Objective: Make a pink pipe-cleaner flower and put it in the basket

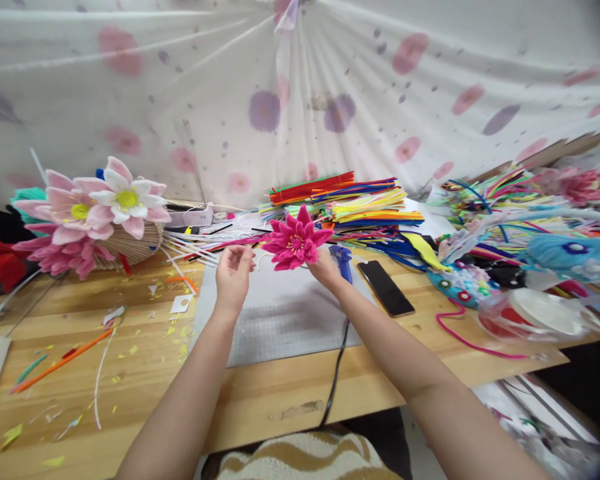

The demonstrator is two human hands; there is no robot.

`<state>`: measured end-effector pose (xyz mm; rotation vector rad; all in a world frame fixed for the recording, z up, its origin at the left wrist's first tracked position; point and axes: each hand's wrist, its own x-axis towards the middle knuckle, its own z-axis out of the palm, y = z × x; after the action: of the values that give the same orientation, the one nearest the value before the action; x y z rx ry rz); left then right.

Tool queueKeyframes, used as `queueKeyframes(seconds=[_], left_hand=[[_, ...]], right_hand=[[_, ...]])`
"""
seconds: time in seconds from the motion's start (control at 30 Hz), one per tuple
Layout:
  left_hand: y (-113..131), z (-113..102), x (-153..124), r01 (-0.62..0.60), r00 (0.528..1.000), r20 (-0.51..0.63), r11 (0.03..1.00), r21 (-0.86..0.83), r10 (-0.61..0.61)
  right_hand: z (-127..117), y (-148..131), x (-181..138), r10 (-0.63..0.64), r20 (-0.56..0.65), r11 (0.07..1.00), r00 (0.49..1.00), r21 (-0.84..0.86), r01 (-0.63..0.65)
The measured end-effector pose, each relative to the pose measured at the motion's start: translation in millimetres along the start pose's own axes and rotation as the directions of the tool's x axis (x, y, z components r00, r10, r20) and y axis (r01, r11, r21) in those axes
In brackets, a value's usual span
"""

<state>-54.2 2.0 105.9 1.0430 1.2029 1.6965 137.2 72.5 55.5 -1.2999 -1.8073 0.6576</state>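
Note:
A magenta pipe-cleaner flower [299, 241] with pointed petals and a few yellow stamens faces me above the grey cutting mat [280, 333]. My right hand [323, 268] grips it from behind and below, its fingers mostly hidden by the petals. To the left of the flower, apart from it, my left hand [236, 272] is raised with thumb and fingertips pinched together. Whether something thin lies in that pinch I cannot make out. Just beyond my right wrist lies a blue hot glue gun [343, 261], its black cord running to the table's front edge.
Bundles of coloured pipe cleaners [370, 207] lie at the back. A phone [386, 288] rests right of the mat. Pink and white flowers [125, 198] stand at left, near an orange pipe cleaner [63, 361] and yellow scraps. A clear plastic container [540, 313] sits at right.

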Motion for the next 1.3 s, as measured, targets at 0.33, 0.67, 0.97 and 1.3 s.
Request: queueKeyframes(seconds=[0.33,0.67,0.97,1.3], left_hand=[[12,-2,-8,-0.231,0.947,0.287,0.926,0.297,0.144],[11,4,-7,-0.254,0.945,0.280,0.917,0.308,0.168],[4,4,-1,0.002,0.977,0.208,0.977,0.213,-0.048],[-3,7,2,-0.057,0.987,0.162,0.945,0.321,0.004]], right_hand=[[6,-1,1,-0.103,0.001,0.981,0.995,-0.163,0.102],[12,-1,1,-0.145,0.014,0.939,0.989,-0.314,0.142],[11,-2,3,-0.144,0.052,0.923,0.988,-0.354,0.153],[10,-8,0,-0.150,0.084,0.890,0.985,-0.422,0.171]])
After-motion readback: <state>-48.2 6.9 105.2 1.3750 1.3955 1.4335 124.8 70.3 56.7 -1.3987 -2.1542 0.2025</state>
